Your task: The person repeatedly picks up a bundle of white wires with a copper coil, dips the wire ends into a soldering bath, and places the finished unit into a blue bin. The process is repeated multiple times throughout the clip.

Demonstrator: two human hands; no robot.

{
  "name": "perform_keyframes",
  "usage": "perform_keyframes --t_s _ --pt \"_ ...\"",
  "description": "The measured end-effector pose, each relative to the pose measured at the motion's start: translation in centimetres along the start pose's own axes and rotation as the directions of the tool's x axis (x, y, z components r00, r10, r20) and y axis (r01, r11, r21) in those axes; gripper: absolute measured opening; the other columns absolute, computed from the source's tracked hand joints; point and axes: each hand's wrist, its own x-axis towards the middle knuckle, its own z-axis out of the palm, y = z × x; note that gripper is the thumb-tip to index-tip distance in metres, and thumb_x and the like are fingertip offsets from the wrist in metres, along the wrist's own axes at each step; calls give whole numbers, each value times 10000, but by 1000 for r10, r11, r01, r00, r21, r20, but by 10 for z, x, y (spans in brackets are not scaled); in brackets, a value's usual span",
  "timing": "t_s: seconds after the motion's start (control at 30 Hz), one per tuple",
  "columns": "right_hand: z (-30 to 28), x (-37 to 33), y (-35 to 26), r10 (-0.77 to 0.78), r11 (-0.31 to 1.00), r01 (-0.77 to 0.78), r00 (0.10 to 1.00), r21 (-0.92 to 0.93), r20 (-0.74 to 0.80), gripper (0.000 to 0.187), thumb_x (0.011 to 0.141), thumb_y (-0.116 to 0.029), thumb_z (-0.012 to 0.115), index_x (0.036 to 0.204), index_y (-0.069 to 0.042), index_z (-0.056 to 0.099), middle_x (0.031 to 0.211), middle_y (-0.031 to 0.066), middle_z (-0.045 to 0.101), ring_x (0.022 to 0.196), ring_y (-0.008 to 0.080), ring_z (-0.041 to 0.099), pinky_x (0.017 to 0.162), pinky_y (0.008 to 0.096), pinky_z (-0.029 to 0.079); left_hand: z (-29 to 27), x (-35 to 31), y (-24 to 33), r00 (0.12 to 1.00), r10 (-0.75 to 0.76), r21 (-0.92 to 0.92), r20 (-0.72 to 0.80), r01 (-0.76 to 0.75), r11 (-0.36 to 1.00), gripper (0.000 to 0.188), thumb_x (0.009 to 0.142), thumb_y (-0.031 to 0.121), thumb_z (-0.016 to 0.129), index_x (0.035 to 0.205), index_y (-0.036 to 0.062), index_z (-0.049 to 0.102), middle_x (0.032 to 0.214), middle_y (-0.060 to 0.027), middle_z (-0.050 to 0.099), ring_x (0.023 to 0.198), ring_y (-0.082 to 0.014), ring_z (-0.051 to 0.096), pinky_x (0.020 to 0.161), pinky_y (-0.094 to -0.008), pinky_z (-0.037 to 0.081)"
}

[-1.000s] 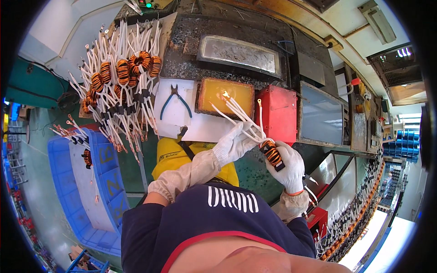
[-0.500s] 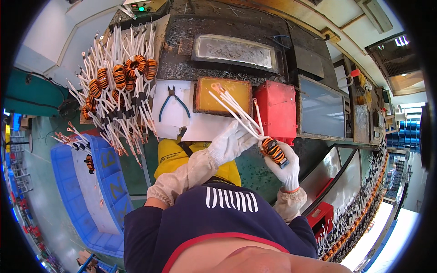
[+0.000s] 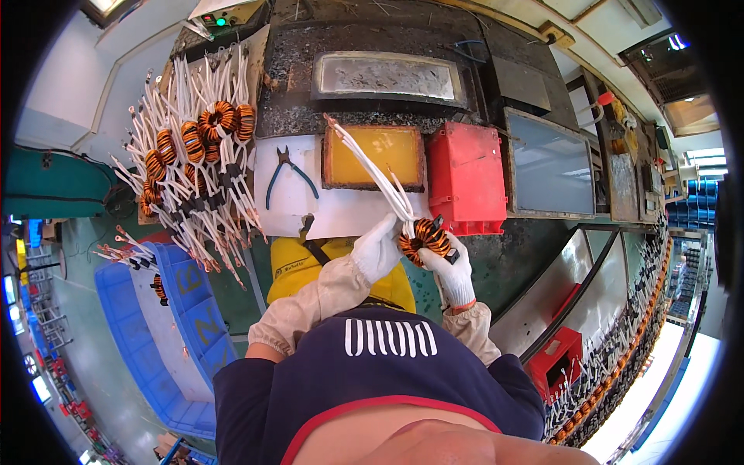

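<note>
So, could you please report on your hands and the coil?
Right hand gripping coil. Left hand at white leads, grip unclear. Leads cross tray in view. Pliers off left; no obstruction visible.

The right hand (image 3: 451,269) covers part of the orange-and-black toroidal coil (image 3: 426,232), which hides some of its fingers. The dark sleeve (image 3: 242,391) overlaps the blue crate (image 3: 174,271). Racked coils (image 3: 605,387) look too small to count.

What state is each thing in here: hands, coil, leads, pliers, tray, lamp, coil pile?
Left hand: gloved, by the leads
Right hand: gloved, gripping the coil
Coil: wound, held
Leads: bunched, pointing forward across the tray
Pliers: lying flat, handles spread
Tray: filled with yellow material
Lamp: lit green
Coil pile: heaped
</note>
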Motion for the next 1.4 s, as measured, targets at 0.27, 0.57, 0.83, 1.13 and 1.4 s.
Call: perform_keyframes --t_s 0.27,0.57,0.83,1.13,1.4 --pt "-1 3 -3 35 999 -35 999 7 16 409 773 -68 739 1148 31 612 993 53 679 852 113 632 778 261 508 1 -1 -1 999 11 -19 -38 -12 1000 398 1034 319 389 1282 27 497 1239 -164 585 1168 -305 551 1044 -469 397" --pt "-8 -1 -9 7 998 -7 1000 -62 -5 457 743 -103 787 1147 22 614 1000 52 681 863 106 631 800 264 509 4 -2 1 1000 -6 -11 -19 6 1000 530 1016 487 350 1311 70 491 1310 -172 546 1244 -318 502 1063 -500 371" --pt "-29 8 -83 -604 277 536 743 -797 289 443 665 -146 781 1063 -35 619 1104 148 656 950 335 658 838 382 522 42 26 27 986 -135 206 94 114 972 680 976 587 390 1406 60 418 1409 -135 476 1316 -255 437 1101 -436 342" --pt "-52 77 -89 -700 -14 523 604 -852 382 431 673 -160 753 1064 -53 608 1144 113 619 989 317 618 860 404 494 51 84 39 996 -38 492 -78 71 867 514 962 368 572 1353 50 470 1327 -124 530 1238 -235 505 1063 -397 413" --pt "-63 108 -91 -750 55 522 584 -851 310 405 690 -189 760 1041 -55 610 1145 120 635 973 332 633 845 413 512 68 98 32 983 -27 510 -182 118 852 453 928 269 645 1296 41 511 1254 -177 571 1128 -276 589 986 -404 493"
